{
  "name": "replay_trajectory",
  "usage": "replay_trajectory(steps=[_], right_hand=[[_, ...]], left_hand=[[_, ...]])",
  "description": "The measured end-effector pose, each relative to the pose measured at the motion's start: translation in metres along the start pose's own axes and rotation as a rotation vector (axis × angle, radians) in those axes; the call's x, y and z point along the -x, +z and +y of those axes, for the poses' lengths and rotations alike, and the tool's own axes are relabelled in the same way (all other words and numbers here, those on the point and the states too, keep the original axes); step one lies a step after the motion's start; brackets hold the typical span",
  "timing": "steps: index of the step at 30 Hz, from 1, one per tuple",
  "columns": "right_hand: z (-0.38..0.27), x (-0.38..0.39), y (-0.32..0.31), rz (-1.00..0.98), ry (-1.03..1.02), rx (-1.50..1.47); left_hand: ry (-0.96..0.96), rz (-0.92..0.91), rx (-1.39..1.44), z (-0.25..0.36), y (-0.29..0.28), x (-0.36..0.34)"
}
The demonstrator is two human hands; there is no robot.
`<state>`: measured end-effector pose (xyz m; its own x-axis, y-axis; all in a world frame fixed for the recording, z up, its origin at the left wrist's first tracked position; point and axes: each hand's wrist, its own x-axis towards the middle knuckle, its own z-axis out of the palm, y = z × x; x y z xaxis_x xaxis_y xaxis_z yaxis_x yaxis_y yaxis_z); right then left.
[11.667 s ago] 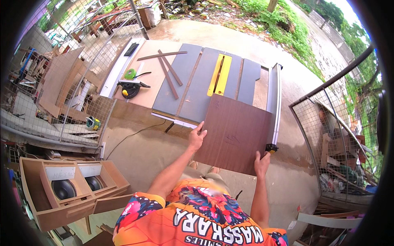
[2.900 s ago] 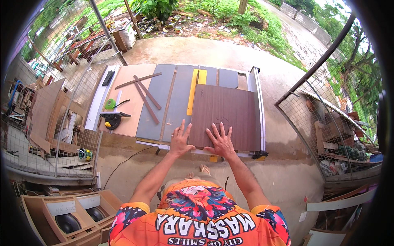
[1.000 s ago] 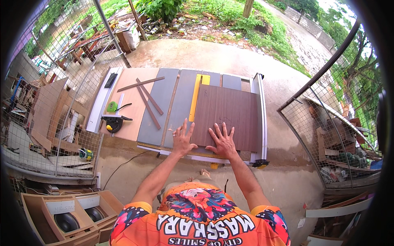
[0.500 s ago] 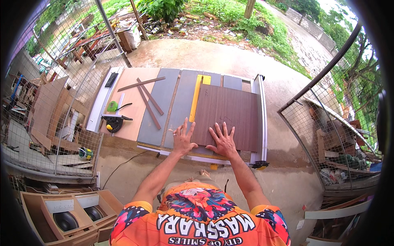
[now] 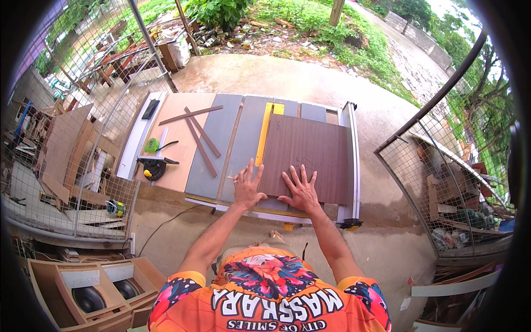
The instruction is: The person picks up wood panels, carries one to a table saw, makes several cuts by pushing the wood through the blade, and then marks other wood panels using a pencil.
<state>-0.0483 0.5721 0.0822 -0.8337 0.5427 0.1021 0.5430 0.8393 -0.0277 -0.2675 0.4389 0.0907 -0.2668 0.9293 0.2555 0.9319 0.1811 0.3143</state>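
Observation:
A dark brown wood-grain board (image 5: 307,149) lies flat on a grey table saw top (image 5: 224,144), its right edge along a pale metal fence (image 5: 349,160). My right hand (image 5: 300,191) rests on the board's near edge, fingers spread, palm down. At the board's near left corner is my left hand (image 5: 248,187), fingers apart and thumb pointing to the board; it holds nothing. Beyond its fingertips, a yellow insert strip (image 5: 264,135) runs away along the board's left side. Whatever lies beneath the board is hidden.
Three thin brown strips (image 5: 202,133) lie left of my hands. Further left are a green tape measure (image 5: 151,145), a black mitre gauge (image 5: 155,167) and a black object (image 5: 150,109). Mesh gates (image 5: 442,138) flank the table. A wooden speaker cabinet (image 5: 99,293) stands at lower left.

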Motion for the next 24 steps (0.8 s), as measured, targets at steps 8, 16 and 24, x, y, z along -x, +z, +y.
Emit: replay_trajectory(steps=[8, 16, 24], right_hand=[[0.003, -0.0036, 0.002, -0.011, 0.003, -0.004], [0.0051, -0.0066, 0.0038, -0.012, 0.006, -0.011], [0.0064, -0.0093, 0.002, -0.024, 0.012, -0.006]], left_hand=[[-0.024, 0.001, -0.036, -0.0002, 0.0024, -0.0023], [-0.015, 0.019, -0.034, -0.0016, 0.0059, -0.0054], [-0.018, 0.028, -0.045, -0.0013, 0.0074, -0.0077]])
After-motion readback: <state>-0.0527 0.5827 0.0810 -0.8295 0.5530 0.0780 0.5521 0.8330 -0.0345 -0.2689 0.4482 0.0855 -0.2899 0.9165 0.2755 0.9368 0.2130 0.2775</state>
